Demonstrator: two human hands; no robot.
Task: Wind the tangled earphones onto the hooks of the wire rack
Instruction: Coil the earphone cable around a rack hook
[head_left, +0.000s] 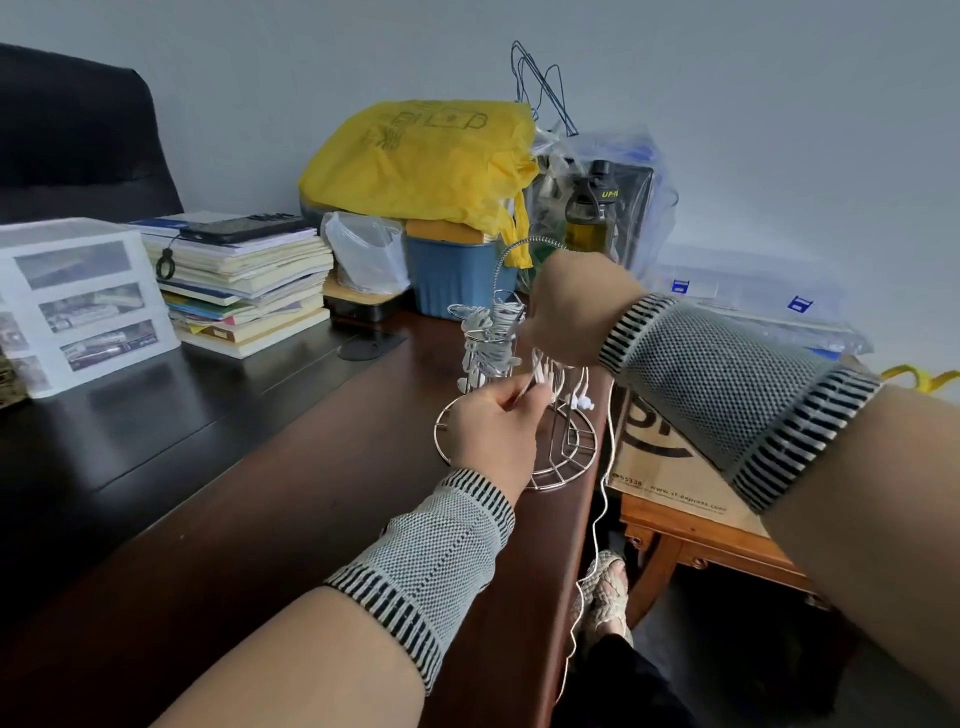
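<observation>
A silver wire rack (563, 467) with a round base stands near the desk's right edge. White earphone cords (491, 332) are wound round its upper hooks, and earbuds (582, 401) dangle below. My left hand (491, 426) pinches a white cord end in front of the rack. My right hand (571, 312) is curled at the rack's right side and grips cord there; its fingers are hidden behind the hand. A long white cord (602, 499) hangs from it over the desk edge toward the floor.
Behind the rack stand a blue bin (452, 275), a yellow bag (421, 161) and a bottle (592, 213). A book stack (244, 280) and a drawer box (78, 301) lie left. A cardboard box (670, 467) on a wooden stool stands right of the dark desk (260, 509).
</observation>
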